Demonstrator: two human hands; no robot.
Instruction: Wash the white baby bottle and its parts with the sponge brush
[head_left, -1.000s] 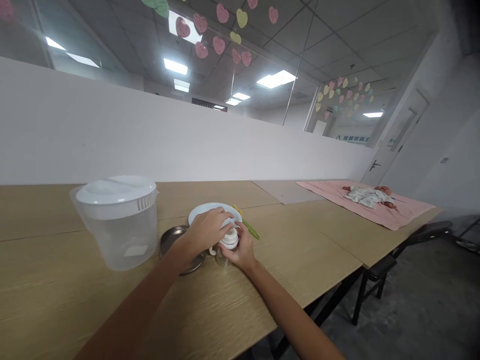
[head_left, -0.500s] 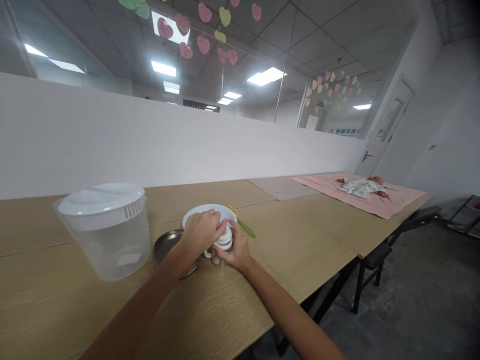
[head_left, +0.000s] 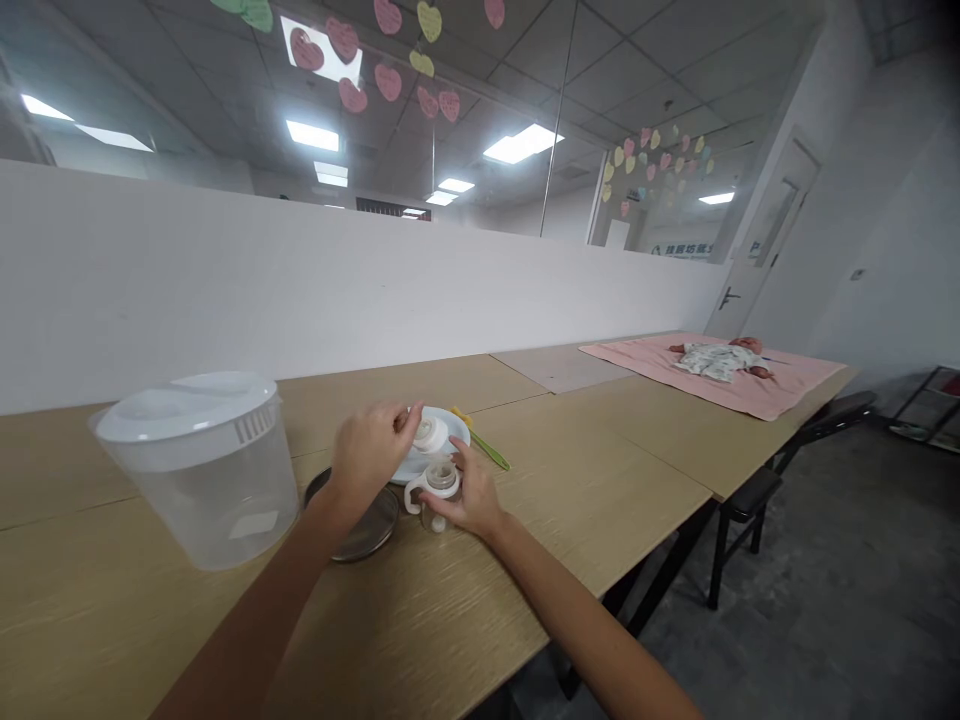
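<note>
My left hand (head_left: 375,443), a little blurred, pinches a white bottle cap (head_left: 430,434) and holds it above and just behind the bottle's mouth. My right hand (head_left: 471,492) wraps round the clear baby bottle (head_left: 441,490), which has a white collar and a curved white handle on its left. The bottle stands upright on the table, its neck uncovered. Behind the cap lies a white plate (head_left: 409,470). A round steel dish (head_left: 369,535) is on the table under my left wrist, partly hidden by it.
A large clear tub with a white lid (head_left: 191,425) stands at the left. A green-handled brush (head_left: 491,453) rests by the plate's right edge. Farther right, a baby doll (head_left: 720,361) lies on a pink cloth (head_left: 787,397). The table's front edge runs past my right forearm.
The white cap has come off the bottle; my left hand has lifted it up and to the left. My right hand still holds the bottle in place. The view has shifted slightly.
</note>
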